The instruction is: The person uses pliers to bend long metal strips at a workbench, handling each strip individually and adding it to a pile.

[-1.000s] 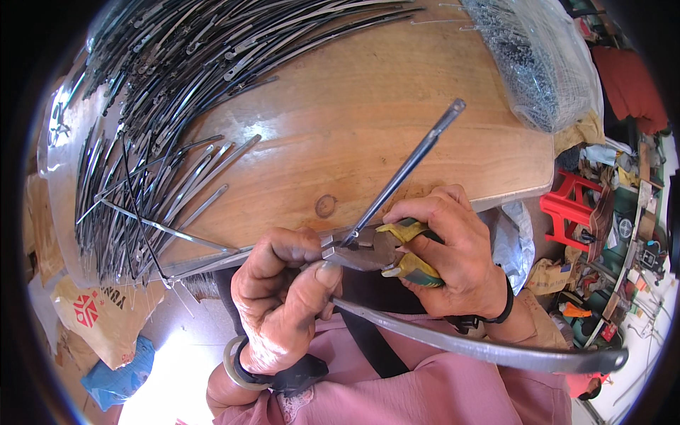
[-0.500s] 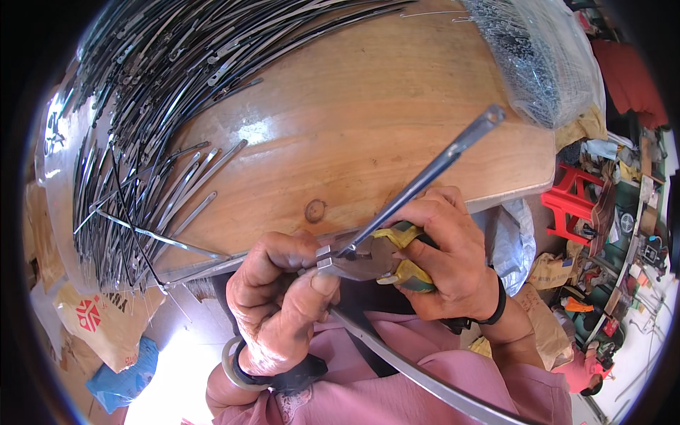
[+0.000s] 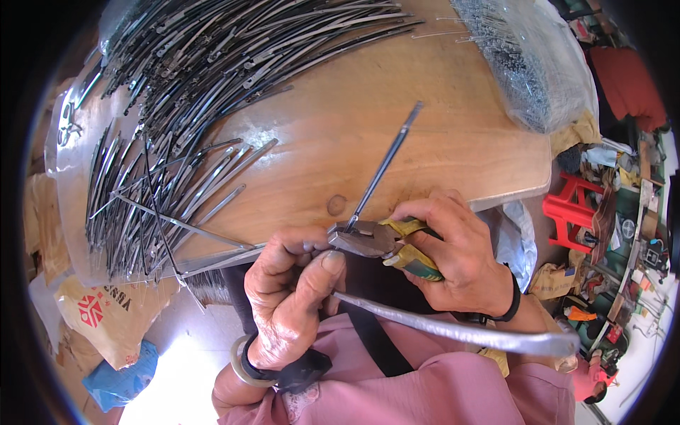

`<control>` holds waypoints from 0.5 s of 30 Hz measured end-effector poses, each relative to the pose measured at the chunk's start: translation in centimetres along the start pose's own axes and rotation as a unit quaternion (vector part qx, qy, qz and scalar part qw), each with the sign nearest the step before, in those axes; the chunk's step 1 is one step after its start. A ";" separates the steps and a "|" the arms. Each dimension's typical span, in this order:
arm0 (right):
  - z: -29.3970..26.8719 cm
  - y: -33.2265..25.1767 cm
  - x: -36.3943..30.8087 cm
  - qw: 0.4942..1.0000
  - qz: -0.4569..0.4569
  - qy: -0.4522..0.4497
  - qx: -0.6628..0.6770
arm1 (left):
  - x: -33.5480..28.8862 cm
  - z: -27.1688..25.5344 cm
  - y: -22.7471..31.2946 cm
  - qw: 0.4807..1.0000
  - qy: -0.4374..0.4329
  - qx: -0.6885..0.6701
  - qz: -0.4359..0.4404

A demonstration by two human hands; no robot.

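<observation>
Combination pliers [image 3: 367, 241] with yellow and green handles are gripped in my right hand [image 3: 464, 258], its fingers wrapped round both handles. Their jaws point left, close to the fingertips of my left hand [image 3: 289, 301]. A dark narrow metal strip [image 3: 382, 168] rises from the jaws, its far end over the table. My left thumb and fingers are closed around a metal strip just under the jaws. From below that hand a long grey curved strip [image 3: 453, 328] sweeps right over my lap. Whether both lengths are one piece is hidden by the hand and pliers.
Many metal strips [image 3: 212, 64] are heaped at the table's far left, with a smaller pile [image 3: 134, 212] nearer. A clear bag of thin wires [image 3: 528, 71] lies at the far right of the wooden table [image 3: 467, 134]. A red stool [image 3: 572, 212] stands beyond its right edge.
The strip has turned: its upper length is now steeper and its lower length swings up to the right. The pliers' jaws have tilted, and the view has shifted slightly.
</observation>
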State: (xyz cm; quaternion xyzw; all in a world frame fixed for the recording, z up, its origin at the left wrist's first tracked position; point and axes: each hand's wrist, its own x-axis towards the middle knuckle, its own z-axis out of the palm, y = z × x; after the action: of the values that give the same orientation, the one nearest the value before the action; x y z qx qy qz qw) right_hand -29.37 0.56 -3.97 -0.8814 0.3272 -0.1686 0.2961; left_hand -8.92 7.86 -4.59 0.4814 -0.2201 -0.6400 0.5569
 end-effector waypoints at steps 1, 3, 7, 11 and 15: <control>-0.1 -0.1 -0.2 1.000 0.005 -0.010 0.007 | -0.1 -0.1 0.1 1.000 -0.003 -0.007 -0.001; -0.2 -0.4 -0.4 0.999 0.014 -0.031 0.021 | -0.4 -0.4 0.2 1.000 -0.003 0.006 -0.001; -1.0 -2.1 0.0 0.991 0.060 -0.098 0.062 | -0.9 -0.9 0.2 0.999 0.004 0.004 -0.035; 0.1 -2.3 -0.5 0.983 0.075 -0.116 0.120 | -1.1 -1.3 0.6 0.991 0.014 -0.051 -0.127; 0.5 -2.2 -0.8 0.968 0.097 -0.098 0.210 | -1.3 -2.5 0.9 0.969 -0.002 -0.149 -0.194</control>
State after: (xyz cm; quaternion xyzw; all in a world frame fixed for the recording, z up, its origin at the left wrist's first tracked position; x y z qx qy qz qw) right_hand -28.65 2.60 -3.09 -0.7756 0.3377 -0.1168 0.5204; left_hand -6.43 9.40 -4.47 0.4251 -0.0252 -0.7626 0.4870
